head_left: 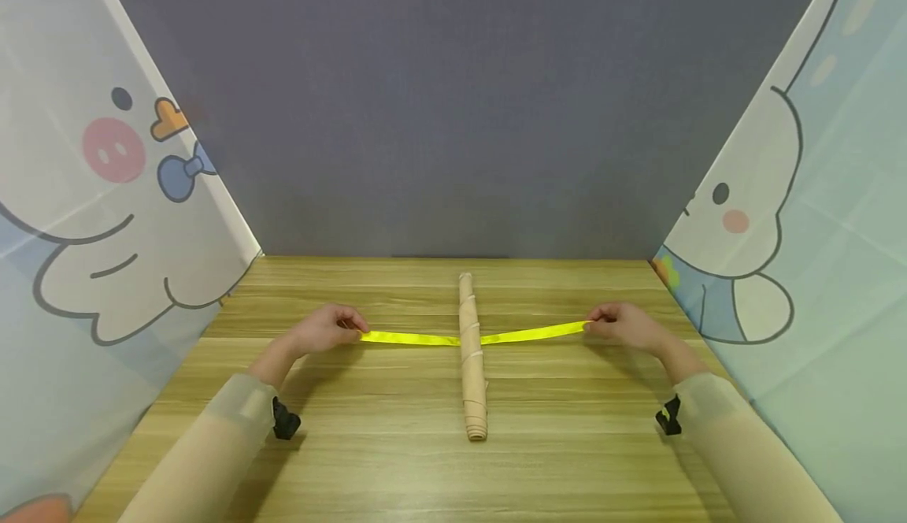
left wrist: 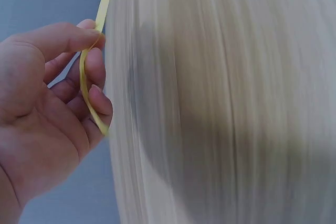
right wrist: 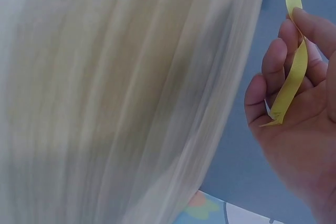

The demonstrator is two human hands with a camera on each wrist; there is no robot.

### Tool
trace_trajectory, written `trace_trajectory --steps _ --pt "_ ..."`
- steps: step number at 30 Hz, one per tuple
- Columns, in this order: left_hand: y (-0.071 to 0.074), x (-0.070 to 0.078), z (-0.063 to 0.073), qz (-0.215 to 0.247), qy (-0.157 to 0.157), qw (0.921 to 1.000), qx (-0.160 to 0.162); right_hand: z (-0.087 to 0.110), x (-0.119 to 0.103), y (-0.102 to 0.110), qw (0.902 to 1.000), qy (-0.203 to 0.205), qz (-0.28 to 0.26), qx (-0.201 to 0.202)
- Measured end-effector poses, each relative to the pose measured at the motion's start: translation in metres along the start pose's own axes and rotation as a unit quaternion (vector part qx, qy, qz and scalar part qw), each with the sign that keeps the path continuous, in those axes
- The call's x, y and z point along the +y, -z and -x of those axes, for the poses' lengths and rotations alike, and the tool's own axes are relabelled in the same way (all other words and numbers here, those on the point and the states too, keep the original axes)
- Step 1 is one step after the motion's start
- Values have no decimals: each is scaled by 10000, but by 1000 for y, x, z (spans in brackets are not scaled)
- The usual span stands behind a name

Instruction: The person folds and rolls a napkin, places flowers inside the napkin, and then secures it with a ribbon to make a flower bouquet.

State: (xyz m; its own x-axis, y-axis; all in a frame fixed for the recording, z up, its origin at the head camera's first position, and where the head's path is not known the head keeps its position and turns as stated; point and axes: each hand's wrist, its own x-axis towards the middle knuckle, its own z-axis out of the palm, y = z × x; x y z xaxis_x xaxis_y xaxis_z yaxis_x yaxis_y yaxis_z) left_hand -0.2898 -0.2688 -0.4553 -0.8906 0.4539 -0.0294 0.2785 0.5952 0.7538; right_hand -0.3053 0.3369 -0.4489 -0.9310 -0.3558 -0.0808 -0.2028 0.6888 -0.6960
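A beige rolled-up sheet (head_left: 471, 365) lies lengthwise in the middle of the table, its spiral end facing me. A bright yellow ribbon (head_left: 533, 335) stretches out to both sides of the roll, hidden where it passes beneath it. My left hand (head_left: 327, 329) pinches the left part of the ribbon between thumb and index finger; in the left wrist view its loose tail (left wrist: 85, 85) hangs past the palm. On the other side my right hand (head_left: 627, 326) pinches the right part, and the frayed tail (right wrist: 290, 85) curls across the fingers in the right wrist view.
The wood-grain table (head_left: 567, 460) ends at a dark grey panel (head_left: 453, 113) behind. Cartoon-printed curtains hang at the left (head_left: 85, 216) and right (head_left: 815, 271). Black wrist devices sit at the left sleeve (head_left: 227, 428) and right sleeve (head_left: 744, 436).
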Motion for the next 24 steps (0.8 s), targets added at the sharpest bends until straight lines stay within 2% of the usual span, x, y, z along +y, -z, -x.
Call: trace_trajectory --steps 4,7,10,13,18,24 --pt "6 -5 3 -222 -59 9997 -16 2 1 4 9999 -21 -95 28" --pt "8 -5 5 -245 64 9997 45 4 -1 8 9999 -52 -162 -23" --pt "9 -3 5 -140 281 9991 277 4 -5 11 9997 -88 -235 -68" --pt "10 2 2 31 397 9970 670 4 -11 13 9998 -18 -220 -34" --pt "10 16 -7 339 281 9913 1241 3 -27 16 9994 151 -287 128" --pt "10 45 -15 463 171 9883 1442 1 -49 16 9978 302 -540 254"
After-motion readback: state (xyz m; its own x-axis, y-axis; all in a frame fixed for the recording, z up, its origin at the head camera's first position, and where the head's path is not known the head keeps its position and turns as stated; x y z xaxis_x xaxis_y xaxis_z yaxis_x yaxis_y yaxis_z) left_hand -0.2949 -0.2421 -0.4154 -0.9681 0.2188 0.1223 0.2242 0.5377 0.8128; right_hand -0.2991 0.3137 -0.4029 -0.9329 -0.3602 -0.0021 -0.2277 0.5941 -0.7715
